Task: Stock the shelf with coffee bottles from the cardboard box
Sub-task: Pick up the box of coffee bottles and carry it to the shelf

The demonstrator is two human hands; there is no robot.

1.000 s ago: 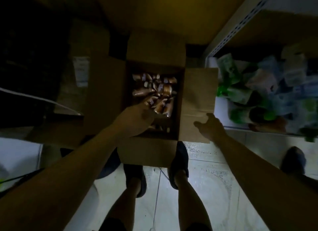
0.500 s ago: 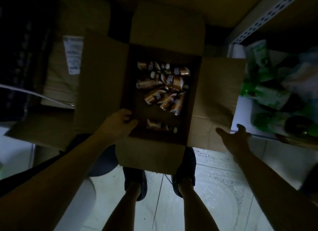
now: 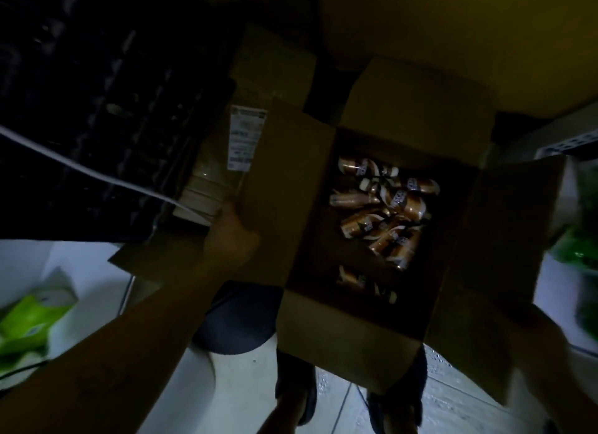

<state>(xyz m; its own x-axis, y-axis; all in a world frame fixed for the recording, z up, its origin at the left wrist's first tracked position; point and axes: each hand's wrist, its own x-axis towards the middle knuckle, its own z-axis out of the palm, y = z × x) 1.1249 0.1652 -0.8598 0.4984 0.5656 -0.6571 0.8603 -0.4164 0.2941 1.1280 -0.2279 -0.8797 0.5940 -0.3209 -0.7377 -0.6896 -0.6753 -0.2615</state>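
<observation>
The cardboard box point(image 3: 365, 333) sits open on the tiled floor point(image 3: 453, 404) just in front of the person's feet point(image 3: 296, 395), with all four flaps spread outward. The coffee bottles point(image 3: 385, 213) lie on their sides at the bottom, heaped toward the far right of the interior. One lone bottle point(image 3: 362, 281) rests apart from the heap, close to the near wall. The left hand point(image 3: 231, 239) holds the outer edge of the left flap, thumb against the edge and the fingers hidden beneath the cardboard. That places the bottles to its right, down inside the box and well apart from it. The right hand point(image 3: 530, 333) is at the near corner of the right flap, blurred and dim. Whether it grasps the flap or only touches it cannot be told; the bottles lie to its left and farther away. The white shelf point(image 3: 550, 281) stands just right of the box, holding blurred green packs point(image 3: 579, 249). To the far left, a second carton with a white label point(image 3: 246, 139) sits against the left flap. A pale cable point(image 3: 81, 171) crosses the dark area beyond it, and a green package point(image 3: 29, 317) lies at the near left.
</observation>
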